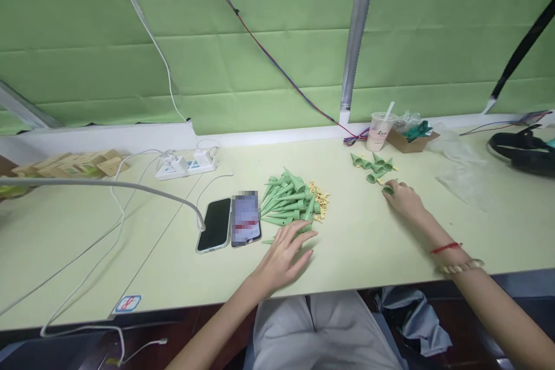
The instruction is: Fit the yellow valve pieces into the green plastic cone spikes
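A heap of long green plastic cones [284, 199] lies at the middle of the table, with a scatter of small yellow plastic pieces [321, 201] along its right side. My left hand [286, 254] is at the near edge of this heap, fingers spread; whether the fingertips touch a cone I cannot tell. To the right, my right hand [404, 199] has its fingers closed around a green cone [388, 190], its hollow end partly showing. Just beyond it sits a small group of green cones [376, 166], some with a yellow piece at them.
Two phones [215, 224] lie left of the heap, under a grey stand arm [130, 184]. A power strip [186, 167] with white cables stands behind. At the back right are a plastic cup [378, 134], a cardboard box [407, 143], clear bags [462, 179] and a black strap [524, 153].
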